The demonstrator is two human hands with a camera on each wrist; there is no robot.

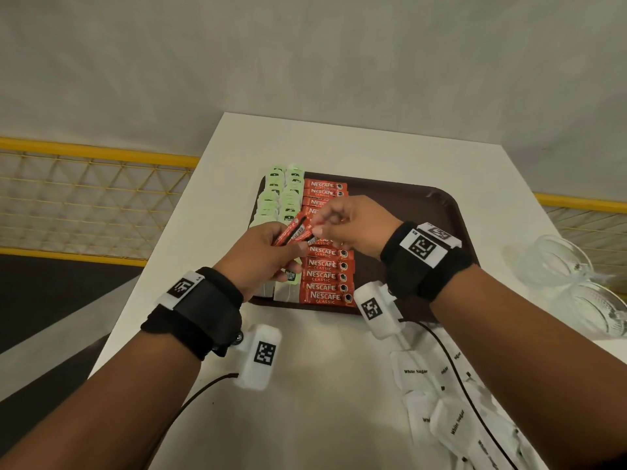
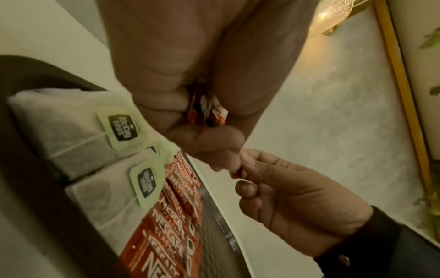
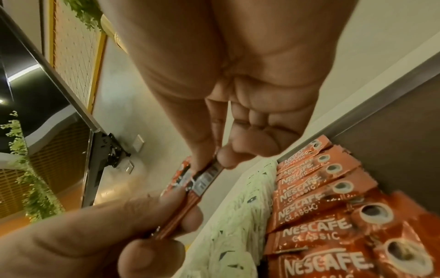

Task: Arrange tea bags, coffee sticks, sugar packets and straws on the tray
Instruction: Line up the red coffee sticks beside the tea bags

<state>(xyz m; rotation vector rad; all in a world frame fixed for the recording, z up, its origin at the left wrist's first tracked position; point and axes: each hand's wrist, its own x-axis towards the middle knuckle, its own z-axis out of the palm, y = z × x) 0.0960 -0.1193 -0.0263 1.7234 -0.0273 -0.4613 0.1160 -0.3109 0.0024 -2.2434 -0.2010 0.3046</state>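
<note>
Left grip (image 1: 261, 252) clamped on sticks (image 1: 292, 232) | right grip (image 1: 342, 225) pinched one stick's far end | both over tray (image 1: 441, 205)

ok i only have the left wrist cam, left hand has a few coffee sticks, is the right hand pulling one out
Observer: Yes. In the right wrist view, the right hand pinches the tip of one of the coffee sticks that the left hand holds.
Operator: any sugar on the tray yet
Observer: None visible. The head view shows the sugar packets lying on the table, on the near side of the tray.
Operator: room left on the tray
Observer: Yes, its right part is bare.
</note>
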